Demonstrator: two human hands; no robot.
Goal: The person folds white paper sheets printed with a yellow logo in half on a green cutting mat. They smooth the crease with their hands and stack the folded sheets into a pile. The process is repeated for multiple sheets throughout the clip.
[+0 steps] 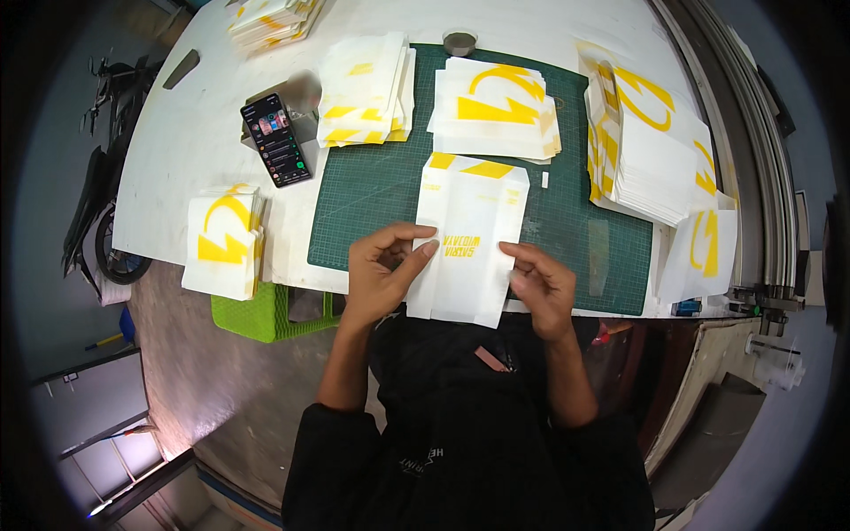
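Observation:
A white paper bag with yellow print (460, 279) lies flat in front of me, its lower end reaching past the table's near edge. My left hand (379, 273) pinches the bag's left side between thumb and fingers. On the opposite side, the fingertips of my right hand (544, 290) are closed on the right edge. A yellow-striped band crosses the bag's far end. Under it is a green cutting mat (372, 208). Just beyond the bag sits a pile of similar bags (491, 124), the top one showing a yellow lightning emblem.
More bag stacks stand at the back (359, 111), far left (274, 22), right (655, 142) and near left (221, 239). A phone (277, 146) leans against a grey box. A small round dish (459, 43) sits behind the mat. A green stool (266, 314) is below the table.

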